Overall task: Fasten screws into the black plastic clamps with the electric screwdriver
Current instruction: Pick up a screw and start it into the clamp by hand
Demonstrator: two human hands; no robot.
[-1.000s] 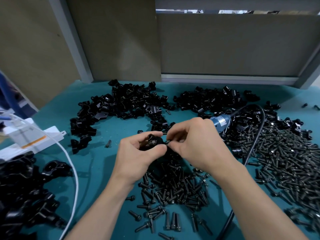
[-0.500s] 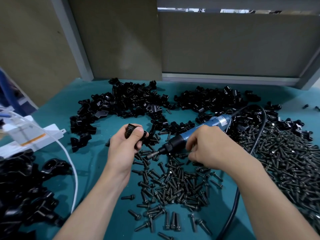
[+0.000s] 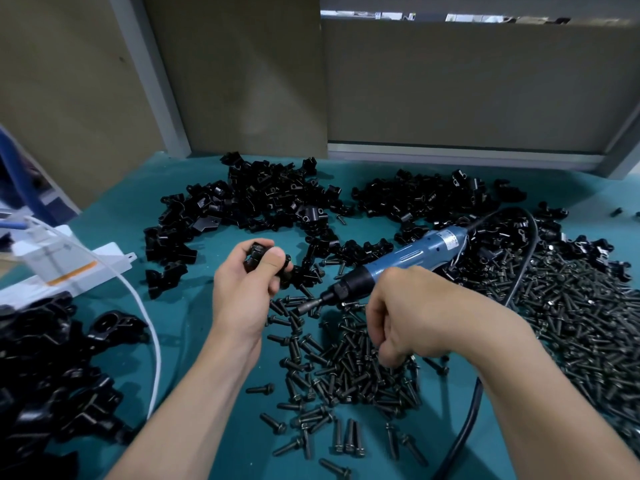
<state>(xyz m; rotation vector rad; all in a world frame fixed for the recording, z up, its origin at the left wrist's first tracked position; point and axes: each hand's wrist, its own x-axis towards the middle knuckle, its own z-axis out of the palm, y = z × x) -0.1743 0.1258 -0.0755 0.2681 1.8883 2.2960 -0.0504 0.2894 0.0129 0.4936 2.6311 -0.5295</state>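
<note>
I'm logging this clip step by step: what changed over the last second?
The hands parted: the left hand drew the black clamp it grips leftward, and the right hand dropped toward the near screw pile, fingers curled into it. The electric screwdriver, earlier mostly hidden behind that hand, now shows its bit; whether it is gripped is unclear. Clamp heaps and white cable stayed put.

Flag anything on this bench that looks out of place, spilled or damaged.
Nothing looks damaged. Loose heaps of screws and black clamps cover the teal mat, seemingly working stock, not a spill. The electric screwdriver has its tip among the screws. A white cable loops across the mat's left side.
</note>
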